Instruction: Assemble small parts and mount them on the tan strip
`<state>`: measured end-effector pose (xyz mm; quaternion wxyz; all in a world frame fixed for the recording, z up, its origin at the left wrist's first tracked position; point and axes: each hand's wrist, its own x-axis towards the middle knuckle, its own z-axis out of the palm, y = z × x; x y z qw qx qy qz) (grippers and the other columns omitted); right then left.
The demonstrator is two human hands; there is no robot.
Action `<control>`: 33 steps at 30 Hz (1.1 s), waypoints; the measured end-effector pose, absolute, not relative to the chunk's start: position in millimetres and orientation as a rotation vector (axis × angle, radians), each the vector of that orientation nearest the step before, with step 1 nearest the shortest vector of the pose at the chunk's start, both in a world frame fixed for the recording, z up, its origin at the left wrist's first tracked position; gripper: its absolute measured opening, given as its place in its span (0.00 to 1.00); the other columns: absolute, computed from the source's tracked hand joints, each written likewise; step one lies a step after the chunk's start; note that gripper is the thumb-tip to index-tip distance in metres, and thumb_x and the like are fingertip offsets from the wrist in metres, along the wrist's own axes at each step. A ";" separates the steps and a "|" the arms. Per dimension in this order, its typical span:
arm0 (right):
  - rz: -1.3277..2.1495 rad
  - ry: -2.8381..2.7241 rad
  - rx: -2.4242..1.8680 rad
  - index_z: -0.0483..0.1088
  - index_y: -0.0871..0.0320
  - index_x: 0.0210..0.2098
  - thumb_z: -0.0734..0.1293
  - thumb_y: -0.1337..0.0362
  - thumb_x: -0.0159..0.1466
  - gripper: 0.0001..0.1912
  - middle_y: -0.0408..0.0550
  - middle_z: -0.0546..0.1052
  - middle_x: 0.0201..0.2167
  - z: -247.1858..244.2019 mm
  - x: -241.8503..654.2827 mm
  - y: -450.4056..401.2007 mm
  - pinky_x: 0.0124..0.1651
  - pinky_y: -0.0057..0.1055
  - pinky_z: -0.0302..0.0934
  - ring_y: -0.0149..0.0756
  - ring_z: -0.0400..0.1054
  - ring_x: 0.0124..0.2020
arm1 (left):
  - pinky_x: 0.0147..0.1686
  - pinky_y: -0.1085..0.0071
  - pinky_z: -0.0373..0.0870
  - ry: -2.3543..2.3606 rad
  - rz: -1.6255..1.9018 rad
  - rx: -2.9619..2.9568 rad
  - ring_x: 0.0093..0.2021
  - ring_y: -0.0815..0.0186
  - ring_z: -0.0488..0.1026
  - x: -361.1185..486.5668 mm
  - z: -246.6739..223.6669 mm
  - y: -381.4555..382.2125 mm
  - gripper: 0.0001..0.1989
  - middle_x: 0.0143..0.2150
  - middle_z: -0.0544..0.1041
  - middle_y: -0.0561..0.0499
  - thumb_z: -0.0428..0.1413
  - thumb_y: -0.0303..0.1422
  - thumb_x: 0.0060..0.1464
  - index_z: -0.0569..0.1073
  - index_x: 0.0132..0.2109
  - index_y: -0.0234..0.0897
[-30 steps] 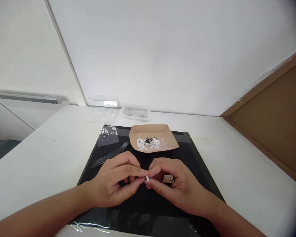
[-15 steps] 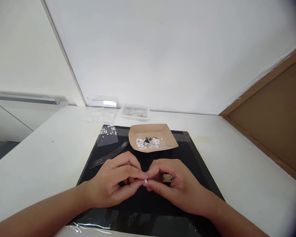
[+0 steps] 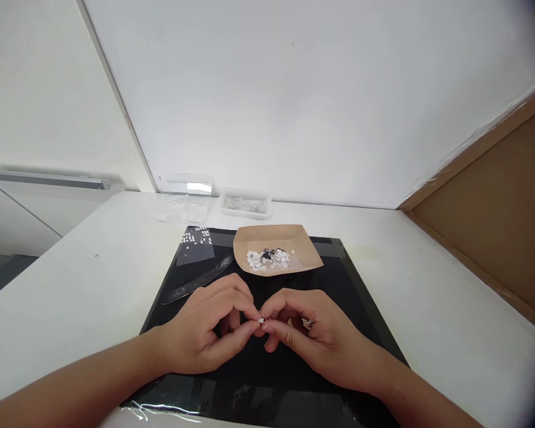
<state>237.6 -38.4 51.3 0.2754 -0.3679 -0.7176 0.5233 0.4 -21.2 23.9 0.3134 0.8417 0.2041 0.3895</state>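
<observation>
Between the fingertips of both hands, over the black mat point(image 3: 267, 377), is a tiny white piece point(image 3: 261, 321). My left hand point(image 3: 211, 327) pinches it from the left with thumb and forefinger. From the right, the thumb and fingers of my right hand point(image 3: 323, 333) close in on the same spot, with the tips of both hands almost touching. A small shiny thing point(image 3: 309, 323) shows inside the curl of my right hand; I cannot make out what it is. Just beyond my left hand lies a curved dark nail file point(image 3: 198, 286).
A brown paper tray point(image 3: 280, 233) holding white and black scraps stands behind my hands. To its left lies a clear sheet point(image 3: 195, 255) bearing small white pieces. Further back are a translucent plastic box point(image 3: 244, 212) and clear bags point(image 3: 178, 208), near the white wall.
The white piece has turned, and less of it shows between the fingertips. The thumbs and forefingers have shifted slightly, and a lower finger of my right hand now shows beneath the thumb.
</observation>
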 end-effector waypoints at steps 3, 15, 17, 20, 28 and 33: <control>1.483 -1.881 -0.986 0.75 0.54 0.44 0.66 0.58 0.72 0.08 0.42 0.81 0.35 51.6 236.6 -38.6 0.35 0.23 0.67 0.28 0.77 0.31 | 0.25 0.79 0.72 0.560 1.033 2.175 0.33 0.70 0.73 1.3 23.7 -20.7 0.12 0.38 0.74 0.48 0.58 0.21 0.60 0.72 0.49 0.37; 1.365 -1.888 -1.066 0.75 0.53 0.43 0.67 0.58 0.71 0.07 0.41 0.81 0.33 53.4 234.8 -39.1 0.34 0.22 0.64 0.28 0.76 0.34 | 0.22 0.79 0.71 0.598 1.020 2.154 0.25 0.76 0.70 0.8 20.2 -20.3 0.12 0.42 0.72 0.47 0.59 0.22 0.59 0.73 0.49 0.36; 1.356 -1.888 -1.091 0.76 0.53 0.43 0.68 0.57 0.71 0.07 0.41 0.81 0.33 52.9 234.8 -39.6 0.33 0.23 0.64 0.29 0.75 0.34 | 0.22 0.79 0.72 0.601 1.014 2.151 0.25 0.76 0.70 0.1 19.3 -20.1 0.12 0.42 0.72 0.47 0.59 0.22 0.59 0.73 0.49 0.36; 1.337 -1.896 -1.107 0.76 0.53 0.42 0.68 0.57 0.71 0.08 0.41 0.81 0.32 52.1 235.0 -40.1 0.32 0.23 0.63 0.28 0.75 0.33 | 0.22 0.79 0.73 0.608 1.011 2.137 0.29 0.74 0.72 -0.7 18.4 -19.9 0.14 0.43 0.71 0.47 0.60 0.22 0.58 0.73 0.50 0.37; 1.303 -1.912 -1.089 0.76 0.53 0.41 0.69 0.59 0.70 0.06 0.39 0.80 0.32 51.4 236.2 -39.8 0.31 0.22 0.61 0.26 0.72 0.31 | 0.23 0.79 0.72 0.598 1.063 2.166 0.30 0.73 0.72 0.8 20.8 -18.3 0.12 0.40 0.72 0.48 0.61 0.22 0.58 0.76 0.48 0.36; 1.335 -1.905 -1.088 0.77 0.53 0.41 0.68 0.58 0.70 0.07 0.40 0.80 0.32 53.7 236.4 -39.8 0.31 0.22 0.61 0.27 0.72 0.32 | 0.23 0.80 0.73 0.594 1.009 2.091 0.26 0.75 0.73 -1.5 25.3 -15.2 0.08 0.39 0.73 0.49 0.61 0.24 0.59 0.77 0.46 0.36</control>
